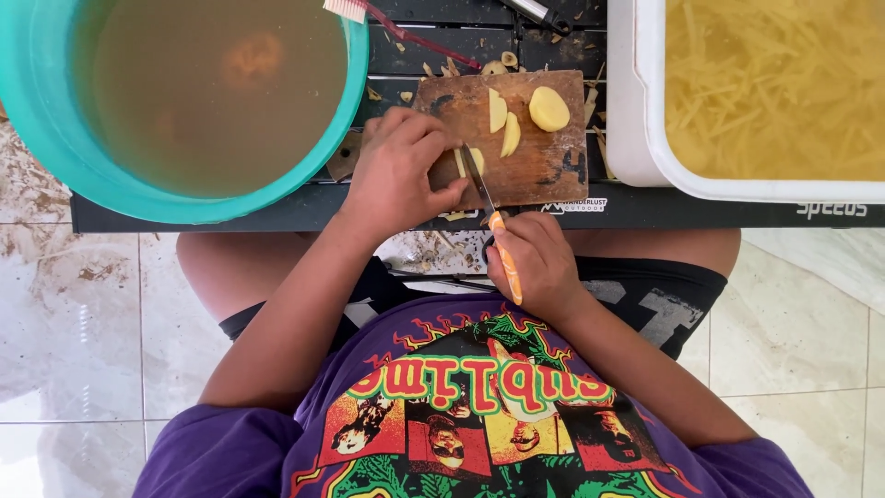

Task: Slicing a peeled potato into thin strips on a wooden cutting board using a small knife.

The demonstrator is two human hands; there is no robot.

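A small wooden cutting board (544, 157) lies on a low black slatted table (304, 210). My left hand (401, 166) presses down on a piece of peeled potato (472, 159) at the board's near left. My right hand (535, 263) grips a knife (489, 207) by its orange handle, with the blade resting against that potato piece beside my left fingers. Two cut potato slices (504, 124) and a potato half (548, 109) lie on the far part of the board.
A teal basin (51, 129) of murky water with submerged potatoes stands at the left. A white tub (645, 138) full of yellow potato strips in water stands at the right. Peel scraps and a red-handled tool (406, 35) lie behind the board. Tiled floor surrounds my legs.
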